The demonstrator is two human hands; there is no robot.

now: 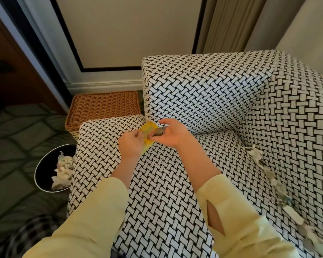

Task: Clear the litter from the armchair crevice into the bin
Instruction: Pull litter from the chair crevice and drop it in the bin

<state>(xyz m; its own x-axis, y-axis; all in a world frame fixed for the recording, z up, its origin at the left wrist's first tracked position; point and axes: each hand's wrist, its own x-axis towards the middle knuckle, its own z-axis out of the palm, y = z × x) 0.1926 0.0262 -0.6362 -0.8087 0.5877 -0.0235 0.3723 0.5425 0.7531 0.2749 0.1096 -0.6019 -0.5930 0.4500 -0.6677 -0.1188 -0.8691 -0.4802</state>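
Both my hands meet over the left rear corner of the armchair (pixel 203 94) seat, where the left arm joins the backrest. My left hand (pixel 131 144) pinches a yellow wrapper (pixel 147 128) by its near edge. My right hand (pixel 171 133) holds a small stack of coins (pixel 159 131) between thumb and fingers, right against the wrapper. Torn white paper scraps (pixel 268 170) lie along the crevice between the seat cushion and the right arm. The black round bin (pixel 45 168) stands on the floor left of the chair, with crumpled paper inside.
A wicker basket (pixel 104 107) sits on the floor behind the chair's left arm, against the wall. Dark patterned carpet (pixel 17 146) covers the floor on the left. Curtains hang behind the backrest.
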